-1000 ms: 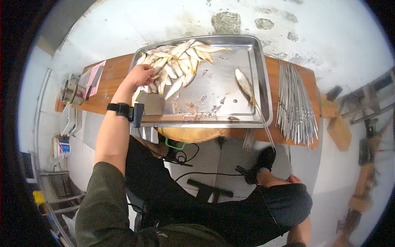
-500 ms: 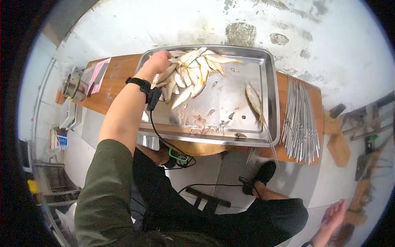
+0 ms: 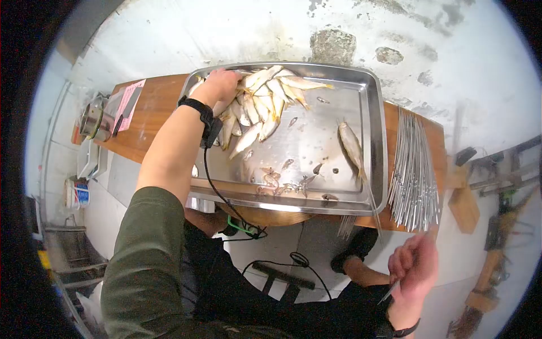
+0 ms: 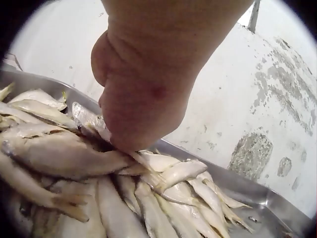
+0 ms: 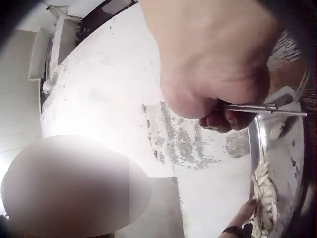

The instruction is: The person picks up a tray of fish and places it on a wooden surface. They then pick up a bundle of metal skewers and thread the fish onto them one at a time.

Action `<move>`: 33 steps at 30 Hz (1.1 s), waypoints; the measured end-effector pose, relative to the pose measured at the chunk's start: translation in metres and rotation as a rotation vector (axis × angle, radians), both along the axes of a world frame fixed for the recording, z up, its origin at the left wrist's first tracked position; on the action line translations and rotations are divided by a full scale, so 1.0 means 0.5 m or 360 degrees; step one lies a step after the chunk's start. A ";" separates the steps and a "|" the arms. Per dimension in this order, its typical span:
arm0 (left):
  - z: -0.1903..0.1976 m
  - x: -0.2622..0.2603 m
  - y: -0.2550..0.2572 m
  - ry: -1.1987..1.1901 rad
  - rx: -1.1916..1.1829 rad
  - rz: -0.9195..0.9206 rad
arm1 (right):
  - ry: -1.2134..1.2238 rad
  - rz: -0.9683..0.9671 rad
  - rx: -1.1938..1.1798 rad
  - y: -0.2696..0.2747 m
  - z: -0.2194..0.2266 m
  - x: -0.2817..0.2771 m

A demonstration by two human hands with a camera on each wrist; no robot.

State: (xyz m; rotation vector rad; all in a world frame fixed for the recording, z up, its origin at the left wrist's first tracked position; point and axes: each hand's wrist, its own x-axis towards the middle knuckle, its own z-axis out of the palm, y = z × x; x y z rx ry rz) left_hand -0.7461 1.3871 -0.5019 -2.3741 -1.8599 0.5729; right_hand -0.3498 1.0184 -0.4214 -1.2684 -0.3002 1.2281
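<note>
Silvery fish with yellowish fins (image 3: 262,107) lie heaped at the left of a shallow metal tray (image 3: 316,127). My left hand (image 3: 223,85) reaches down into the back left of this heap. In the left wrist view its fingertips are at the fish (image 4: 64,153), mostly hidden behind the hand, so I cannot tell whether they grip one. My right hand (image 3: 415,265) is raised in front of the table's right side, fingers curled round thin metal skewers (image 5: 267,110). A single fish (image 3: 351,141), with thin rods running out past the rim, lies at the tray's right.
A bundle of metal skewers (image 3: 415,175) lies on the wooden table (image 3: 147,121) right of the tray. Small dark scraps (image 3: 288,183) dot the tray's front. At far left are a knife (image 3: 118,124) and a metal pot (image 3: 96,124). A cable (image 3: 212,181) hangs from the left wrist.
My left hand has moved from the heap's front left edge to its back. My right hand has come up from beside the knee, and skewers now show in it.
</note>
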 end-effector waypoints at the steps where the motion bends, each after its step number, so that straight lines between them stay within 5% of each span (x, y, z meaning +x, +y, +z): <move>1: -0.002 -0.003 0.007 0.0045 0.0006 -0.0041 | 0.0004 -0.0003 -0.0009 0.005 -0.007 -0.002; 9: 0.026 -0.021 0.010 0.0060 -0.0045 -0.0302 | -0.0106 0.0140 -0.0156 0.032 -0.027 -0.008; 14: 0.028 -0.056 -0.014 0.0139 0.0313 -0.0385 | -0.0067 0.0206 -0.0120 0.030 -0.038 -0.018; 18: 0.040 -0.046 -0.042 0.0371 0.0256 -0.0230 | -0.0227 0.0287 -0.0069 0.038 -0.039 -0.031; 27: 0.044 -0.058 -0.161 -0.0611 0.0412 0.0249 | -0.0530 0.0722 -0.0073 0.048 -0.066 -0.094; 33: 0.118 -0.013 -0.286 -0.1733 0.0187 0.0338 | -0.0735 0.0950 -0.0006 0.053 -0.103 -0.148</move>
